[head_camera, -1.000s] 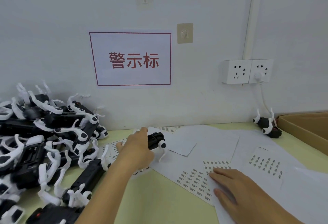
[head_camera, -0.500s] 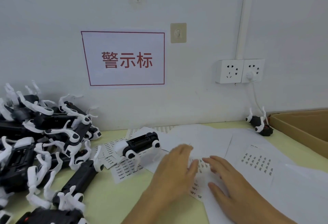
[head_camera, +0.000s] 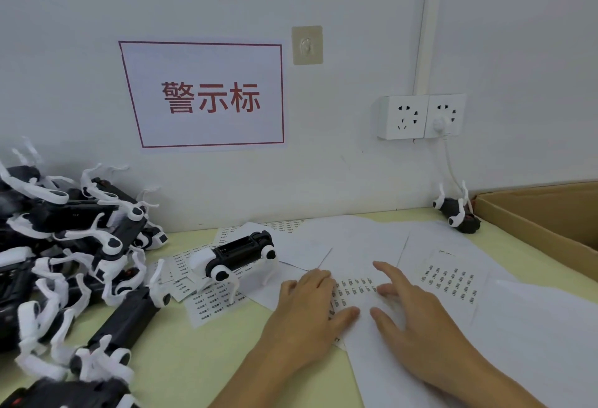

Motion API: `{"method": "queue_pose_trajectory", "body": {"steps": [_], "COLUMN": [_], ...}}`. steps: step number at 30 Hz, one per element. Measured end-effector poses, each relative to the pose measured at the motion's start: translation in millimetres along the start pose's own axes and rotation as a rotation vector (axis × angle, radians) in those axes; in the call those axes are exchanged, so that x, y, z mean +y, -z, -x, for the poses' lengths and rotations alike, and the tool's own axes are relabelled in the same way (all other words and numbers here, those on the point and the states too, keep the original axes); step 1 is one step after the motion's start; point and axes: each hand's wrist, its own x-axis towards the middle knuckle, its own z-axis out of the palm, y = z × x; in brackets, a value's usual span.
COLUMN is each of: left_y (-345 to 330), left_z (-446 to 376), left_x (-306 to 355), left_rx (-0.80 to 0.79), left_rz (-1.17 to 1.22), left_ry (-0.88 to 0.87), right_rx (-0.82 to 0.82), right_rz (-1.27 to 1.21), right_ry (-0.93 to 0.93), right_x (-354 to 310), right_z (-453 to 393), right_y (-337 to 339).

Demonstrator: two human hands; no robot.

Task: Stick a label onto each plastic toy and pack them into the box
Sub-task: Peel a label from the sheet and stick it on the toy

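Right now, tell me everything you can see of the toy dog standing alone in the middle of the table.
The toy dog has a black, boxy body of glossy plastic, a white head end on the left, and white legs with black round joints. It stands upright on its legs, side-on to the camera, on the label sheets near the wall, just right of the toy pile. Neither hand touches it; the left hand rests on paper to its right.
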Motion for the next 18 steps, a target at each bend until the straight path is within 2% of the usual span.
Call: {"method": "queue_pose_trajectory", "body": {"steps": [6, 11, 18], "left_y": [2.0, 2.2, 5.4], "left_z": [1.1, 0.0, 0.5], "left_x": [3.1, 4.6, 5.5], "left_rx": [-0.004, -0.029, 0.007], "left_rz": [-0.003, -0.099, 0.079], "left_ry": [0.03, 0.038, 0.052], "right_rx": [0.003, 0.001, 0.017], "right_rz": [0.102, 0.116, 0.114], "right_ry": [0.043, 0.071, 0.085], "right_x": [-1.9, -3.4, -3.8], "right_z": [1.8, 2.2, 2.7], "right_y": [1.4, 1.0, 1.8]}}
